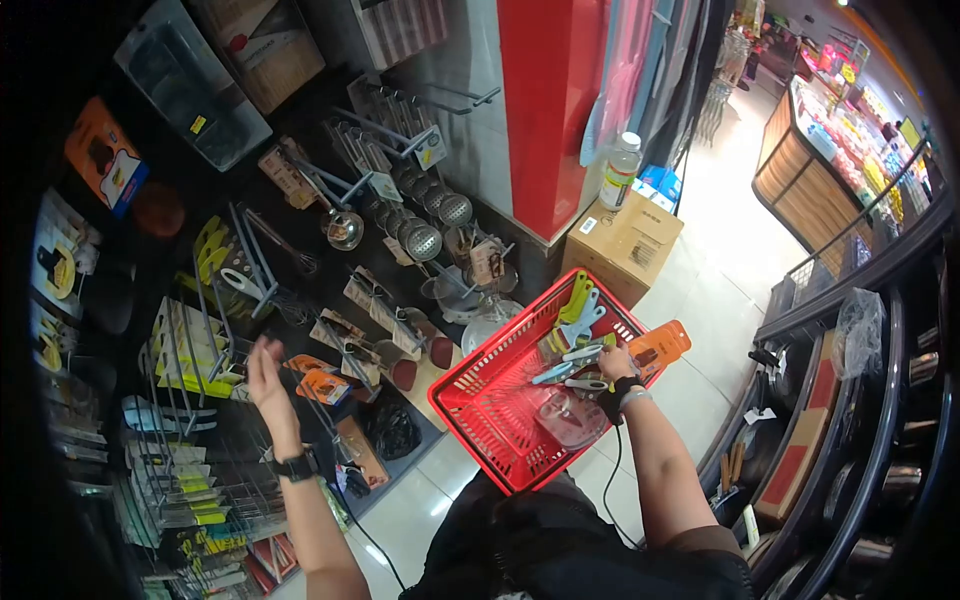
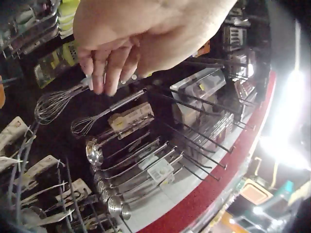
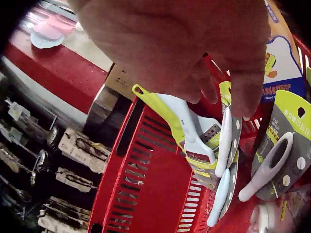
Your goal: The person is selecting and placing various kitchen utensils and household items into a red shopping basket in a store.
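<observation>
My right hand [image 1: 618, 365] is over the right side of a red shopping basket [image 1: 465, 385]. Its fingers pinch the top of a carded kitchen tool with a slim white handle [image 3: 224, 145]; the tool's kind is hidden. Beneath it shows a light blue handle [image 3: 221, 196]. Green and pale blue graters [image 3: 200, 143] lie beside it, and a carded tool with a looped white handle [image 3: 269, 167] is to the right. My left hand [image 1: 272, 392] is raised before the rack, fingers loosely extended. In the left wrist view its fingertips overlap the handle end of a wire whisk [image 2: 58, 103].
Ladles and skimmers [image 1: 425, 240] hang on hooks ahead. A cardboard box [image 1: 625, 240] bearing a bottle [image 1: 620, 170] stands beyond the basket by a red pillar [image 1: 545, 110]. An orange package [image 1: 662, 347] sticks out over the basket's right rim. Dark shelving is at the right.
</observation>
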